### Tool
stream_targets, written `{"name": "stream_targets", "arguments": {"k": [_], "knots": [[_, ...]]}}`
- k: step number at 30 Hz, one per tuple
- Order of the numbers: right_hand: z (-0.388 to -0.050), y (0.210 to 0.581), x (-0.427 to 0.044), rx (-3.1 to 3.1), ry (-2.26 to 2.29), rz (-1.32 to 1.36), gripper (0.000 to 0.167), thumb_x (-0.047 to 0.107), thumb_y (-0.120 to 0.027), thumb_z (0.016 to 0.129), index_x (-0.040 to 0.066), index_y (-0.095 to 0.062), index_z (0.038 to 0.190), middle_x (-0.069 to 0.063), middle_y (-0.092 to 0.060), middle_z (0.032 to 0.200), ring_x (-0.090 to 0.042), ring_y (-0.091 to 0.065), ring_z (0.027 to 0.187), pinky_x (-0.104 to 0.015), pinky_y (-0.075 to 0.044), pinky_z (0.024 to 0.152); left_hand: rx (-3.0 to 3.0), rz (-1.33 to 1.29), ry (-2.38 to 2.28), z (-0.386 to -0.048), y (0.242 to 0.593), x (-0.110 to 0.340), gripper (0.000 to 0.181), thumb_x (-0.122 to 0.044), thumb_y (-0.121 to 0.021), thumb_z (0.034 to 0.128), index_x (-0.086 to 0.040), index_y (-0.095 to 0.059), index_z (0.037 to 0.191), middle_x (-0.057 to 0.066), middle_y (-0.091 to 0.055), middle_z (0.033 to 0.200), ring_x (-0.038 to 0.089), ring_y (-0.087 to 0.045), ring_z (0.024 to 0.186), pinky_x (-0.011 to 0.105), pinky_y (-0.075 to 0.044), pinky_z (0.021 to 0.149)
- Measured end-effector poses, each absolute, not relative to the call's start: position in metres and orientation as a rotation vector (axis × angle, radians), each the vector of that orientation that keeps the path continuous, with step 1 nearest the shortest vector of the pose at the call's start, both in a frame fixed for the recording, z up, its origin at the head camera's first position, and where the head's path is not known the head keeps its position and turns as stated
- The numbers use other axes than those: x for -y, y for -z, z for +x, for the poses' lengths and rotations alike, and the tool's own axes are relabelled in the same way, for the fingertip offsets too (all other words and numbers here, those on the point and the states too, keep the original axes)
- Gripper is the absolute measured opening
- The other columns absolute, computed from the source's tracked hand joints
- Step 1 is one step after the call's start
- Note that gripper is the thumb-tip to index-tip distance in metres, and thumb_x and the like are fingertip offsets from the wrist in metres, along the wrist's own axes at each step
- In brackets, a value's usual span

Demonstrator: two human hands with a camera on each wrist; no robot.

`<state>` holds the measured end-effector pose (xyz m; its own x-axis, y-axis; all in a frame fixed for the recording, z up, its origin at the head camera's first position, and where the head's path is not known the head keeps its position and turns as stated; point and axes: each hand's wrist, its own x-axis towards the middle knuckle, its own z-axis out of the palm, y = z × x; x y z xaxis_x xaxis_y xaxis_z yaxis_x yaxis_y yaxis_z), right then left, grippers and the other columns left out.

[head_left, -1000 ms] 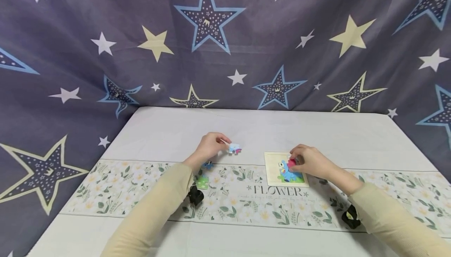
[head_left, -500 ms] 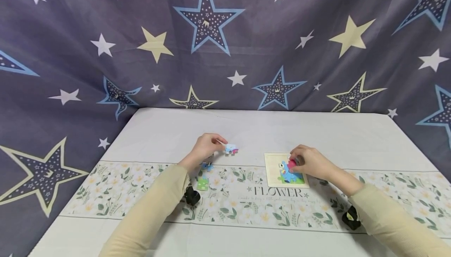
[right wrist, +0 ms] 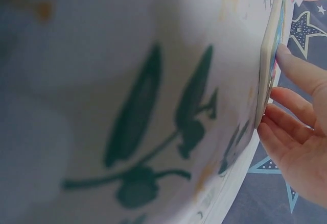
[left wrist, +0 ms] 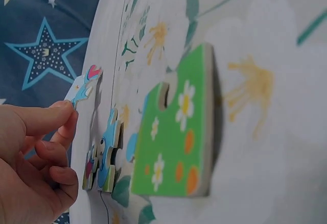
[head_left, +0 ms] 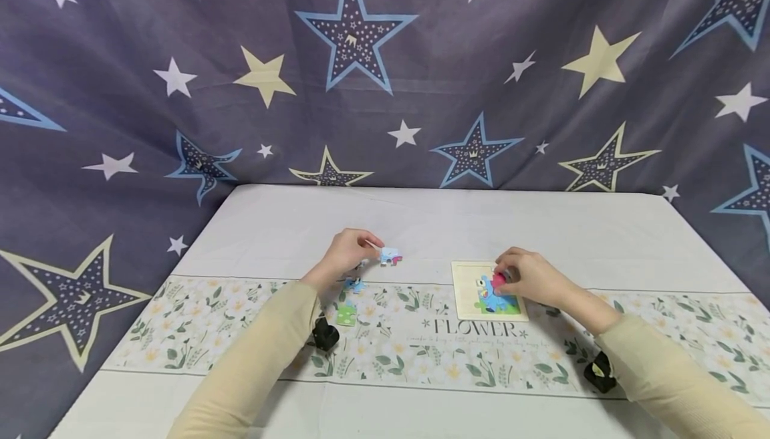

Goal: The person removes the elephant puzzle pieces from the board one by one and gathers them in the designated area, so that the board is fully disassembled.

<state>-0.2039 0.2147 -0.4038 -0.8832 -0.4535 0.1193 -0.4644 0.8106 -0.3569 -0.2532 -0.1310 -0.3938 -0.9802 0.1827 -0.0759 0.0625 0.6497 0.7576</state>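
Observation:
My left hand (head_left: pixel 350 250) pinches a light-blue and pink jigsaw puzzle piece (head_left: pixel 391 256) between thumb and fingers, left of the puzzle board (head_left: pixel 460 292). At the board's right side, my right hand (head_left: pixel 532 277) holds a pink puzzle piece (head_left: pixel 498 280) with thumb and fingertips, against the blue and green picture. The right wrist view shows the thumb on the board's face and other fingers by its edge; the hand hides part of the picture. Below my left hand lie a blue piece (head_left: pixel 355 285) and a green flowered piece (left wrist: pixel 171 132). Another piece (left wrist: pixel 90 168) is partly hidden behind the blue one.
A white table with a flower-printed band (head_left: pixel 397 352) carries everything. Behind it hangs a dark curtain (head_left: pixel 415 98) with stars. Each wrist wears a black strap, and both forearms reach in from the front in pale sleeves.
My left hand has drifted slightly left with the light-blue and pink puzzle piece. My right hand has stayed in place at the board.

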Motion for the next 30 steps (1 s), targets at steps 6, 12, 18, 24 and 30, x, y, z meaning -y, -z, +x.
{"name": "stream_targets", "arguments": {"k": [6,12,18,24,30], "knots": [[-0.204,0.404,-0.215,2.970,-0.602,0.752,0.033,0.026,-0.078,0.070,0.006,-0.067,0.094,-0.012,-0.059,0.106,-0.018,-0.055,0.084,-0.035,-0.045,0.073,-2.791,0.221,-1.138,-0.256,0.397,0.128,0.010,-0.013,-0.069,0.0787,-0.015,-0.071,0.088,0.002,-0.065,0.080,0.016,-0.056,0.069,0.025,-0.043,0.058],[-0.204,0.403,-0.214,2.964,-0.602,0.759,0.033,0.026,-0.077,0.070,0.006,-0.067,0.094,-0.011,-0.059,0.106,-0.018,-0.054,0.083,-0.035,-0.044,0.072,-2.851,0.255,-1.034,-0.257,0.400,0.125,0.009,-0.014,-0.070,0.0777,-0.015,-0.071,0.086,0.000,-0.065,0.078,0.013,-0.056,0.071,0.028,-0.043,0.067],[-0.203,0.402,-0.214,2.972,-0.611,0.763,0.033,0.027,-0.077,0.071,0.006,-0.066,0.094,-0.011,-0.058,0.105,-0.020,-0.055,0.084,-0.036,-0.045,0.073,-2.876,0.228,-0.968,-0.256,0.400,0.121,0.008,-0.012,-0.069,0.0782,-0.014,-0.071,0.086,0.000,-0.063,0.077,0.013,-0.055,0.071,0.027,-0.042,0.067],[-0.204,0.401,-0.214,2.982,-0.617,0.753,0.032,0.026,-0.077,0.071,0.007,-0.066,0.094,-0.011,-0.058,0.106,-0.018,-0.054,0.083,-0.035,-0.044,0.072,-2.878,0.223,-0.951,-0.254,0.396,0.119,0.008,-0.011,-0.069,0.0778,-0.013,-0.070,0.085,0.001,-0.062,0.076,0.014,-0.054,0.070,0.026,-0.041,0.064],[-0.204,0.402,-0.215,2.984,-0.622,0.755,0.032,0.026,-0.077,0.071,0.007,-0.066,0.094,-0.011,-0.058,0.107,-0.017,-0.053,0.081,-0.034,-0.044,0.071,-2.863,0.195,-0.970,-0.254,0.397,0.120,0.008,-0.012,-0.069,0.0778,-0.013,-0.070,0.086,0.000,-0.062,0.078,0.014,-0.053,0.072,0.027,-0.040,0.066]]}}
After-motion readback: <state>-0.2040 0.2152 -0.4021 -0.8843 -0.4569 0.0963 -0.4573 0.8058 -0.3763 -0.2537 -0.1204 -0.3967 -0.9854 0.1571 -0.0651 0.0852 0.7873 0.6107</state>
